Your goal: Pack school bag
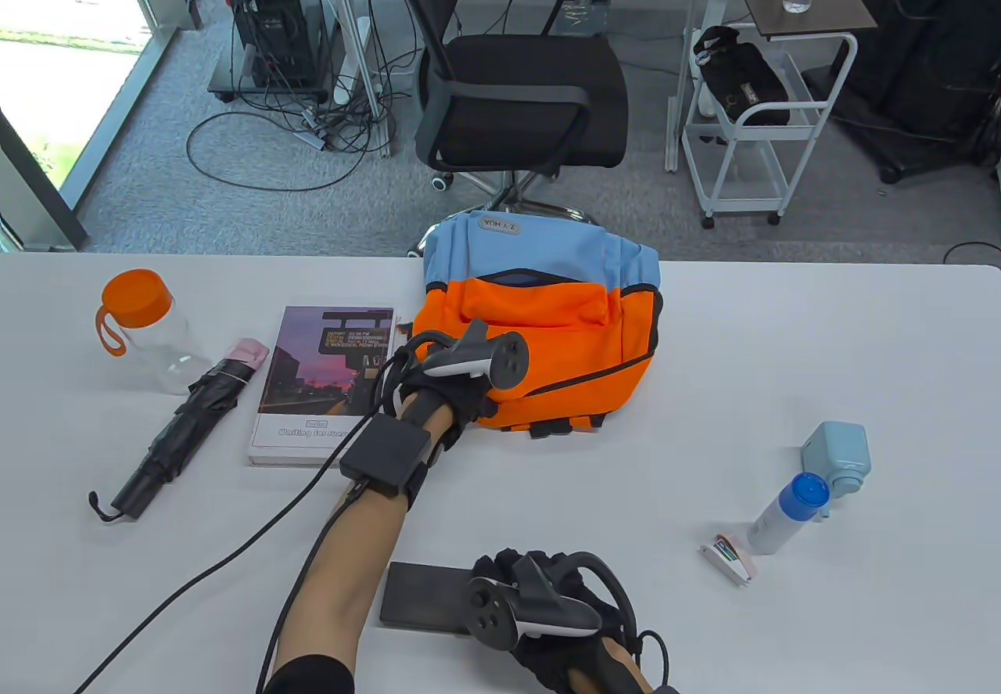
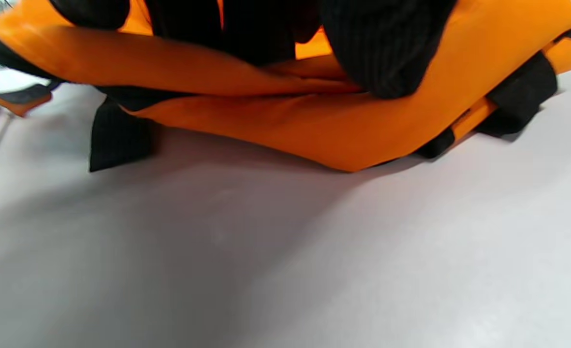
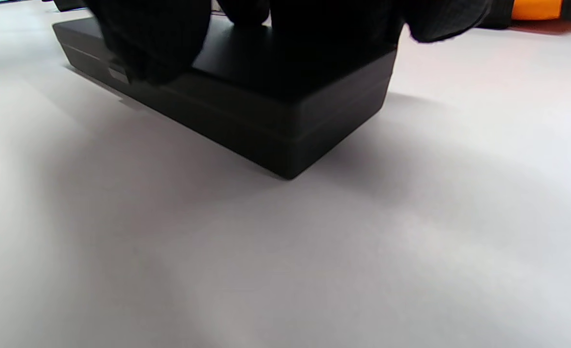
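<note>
School bag [image 1: 539, 318]: orange and light blue, lying flat at centre of the table view, on the far half of the white table [image 1: 821, 350]. Main zipper opening slightly parted near the blue-orange seam.

Left hand [image 1: 450, 385]: placed on the lower left corner of the bag. In the left wrist view, gloved fingers [image 2: 387, 53] pressed into folded orange fabric [image 2: 314, 125] at the top of the frame; grip on the fabric probable, exact closure cannot tell.

Right hand [image 1: 539, 616]: at bottom centre of the table view, resting on the right end of a flat black case [image 1: 422, 596]. In the right wrist view, fingers [image 3: 150, 43] laid over the top face and near edge of the case [image 3: 285, 125]; case flat on the table, grasp not confirmed.

Left of the bag: book [image 1: 324, 381] with sunset cover, flat. Further left: folded black umbrella [image 1: 176, 432] with pink tip, lying diagonally, and clear bottle [image 1: 148, 330] with orange lid at upper left.

Lower right: light blue box-shaped device [image 1: 838, 455], white bottle with blue cap [image 1: 786, 512] just beside it, small white and pink item [image 1: 727, 557] near the bottle base.
</note>
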Demonstrator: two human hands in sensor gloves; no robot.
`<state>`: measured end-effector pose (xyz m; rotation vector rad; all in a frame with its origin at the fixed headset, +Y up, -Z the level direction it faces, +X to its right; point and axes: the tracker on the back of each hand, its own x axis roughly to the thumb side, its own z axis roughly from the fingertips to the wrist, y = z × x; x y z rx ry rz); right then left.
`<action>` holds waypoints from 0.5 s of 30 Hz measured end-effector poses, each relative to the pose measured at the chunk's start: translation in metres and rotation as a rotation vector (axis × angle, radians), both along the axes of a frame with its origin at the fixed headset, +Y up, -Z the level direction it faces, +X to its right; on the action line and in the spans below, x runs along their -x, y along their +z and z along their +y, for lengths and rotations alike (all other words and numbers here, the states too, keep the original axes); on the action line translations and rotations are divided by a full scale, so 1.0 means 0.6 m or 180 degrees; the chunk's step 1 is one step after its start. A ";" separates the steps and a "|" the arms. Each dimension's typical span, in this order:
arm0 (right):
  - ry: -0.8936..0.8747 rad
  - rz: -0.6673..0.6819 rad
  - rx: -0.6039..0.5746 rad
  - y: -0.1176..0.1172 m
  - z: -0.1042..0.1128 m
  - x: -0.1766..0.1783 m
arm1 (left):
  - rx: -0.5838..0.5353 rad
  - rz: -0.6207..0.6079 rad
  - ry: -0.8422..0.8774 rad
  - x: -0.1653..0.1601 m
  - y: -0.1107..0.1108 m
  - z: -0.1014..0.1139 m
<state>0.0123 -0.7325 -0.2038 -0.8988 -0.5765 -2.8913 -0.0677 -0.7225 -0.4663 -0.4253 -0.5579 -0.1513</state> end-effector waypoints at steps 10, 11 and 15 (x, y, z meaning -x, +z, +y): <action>-0.0056 -0.0067 0.0123 0.003 -0.006 -0.007 | -0.0247 -0.0634 -0.0588 -0.010 0.031 -0.021; -0.0071 -0.0086 0.0138 0.003 -0.007 -0.008 | -0.0511 -0.0712 -0.0567 -0.013 0.036 -0.024; -0.0078 -0.0110 0.0141 0.002 -0.007 -0.009 | -0.1026 -0.0937 -0.0520 -0.021 0.046 -0.016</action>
